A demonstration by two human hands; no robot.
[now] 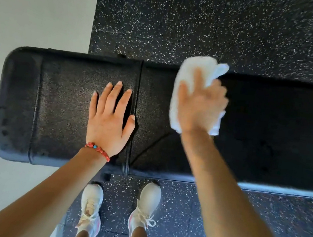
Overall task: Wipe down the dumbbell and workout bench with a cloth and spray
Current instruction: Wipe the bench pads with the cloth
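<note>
The workout bench [64, 107], a black padded worktop, ran across the view from left to right, with a seam dividing the pad just right of the left hand [110, 120]. The left hand lay flat on the pad, palm down, fingers straight and spread, holding nothing. A red beaded bracelet [98, 150] circled the left wrist. The right hand [200, 108] was blurred; it lay on top of a white cloth [195, 72] and pressed the cloth onto the pad right of the seam, near the far edge. Whether its fingers curled round the cloth could not be told. Two white shoes [147, 205] stood on the speckled black rubber floor [203, 21] just in front of the bench. A pale floor area [37, 5] lay at left.
</note>
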